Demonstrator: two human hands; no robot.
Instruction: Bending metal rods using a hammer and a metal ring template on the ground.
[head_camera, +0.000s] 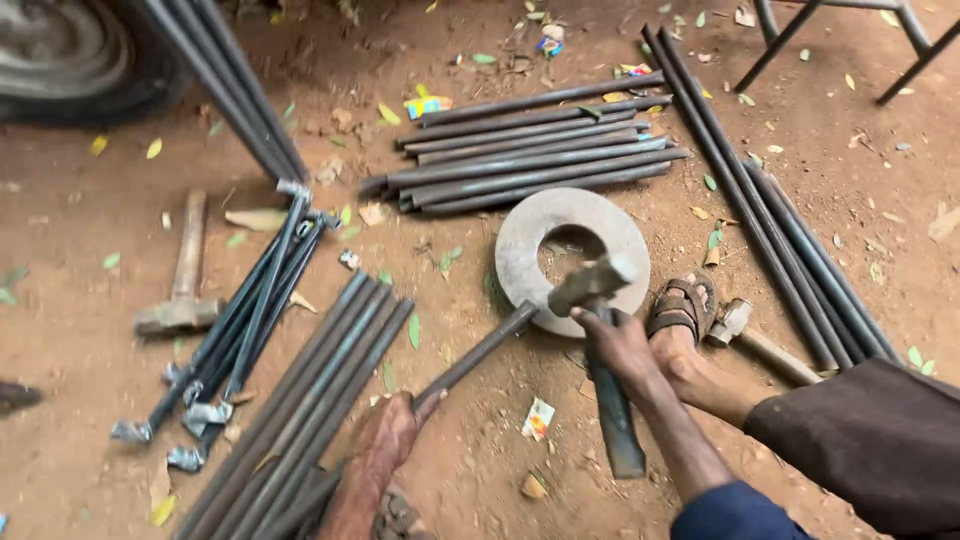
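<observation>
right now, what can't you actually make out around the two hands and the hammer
- Hammer head, head view: motion-blurred, so its contact with the rod is unclear.
- Rod tip: hidden under the hammer head, at the ring-shaped steel disc.
- Left hand grip: fingers wrap out of sight beneath the rod.
- Right hand: covers the handle's upper part.
- Tyre, top left: cut off by the frame edge.

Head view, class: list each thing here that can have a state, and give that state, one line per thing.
Left hand: shut on the steel rod.
Steel rod: held slanted, its far end on the metal ring.
Right hand: shut on the raised hammer.
Raised hammer: head over the ring, blurred.
Metal ring: flat on the dirt.
Sandalled foot: at the ring's edge.
Spare hammer: lying unused on the ground.
</observation>
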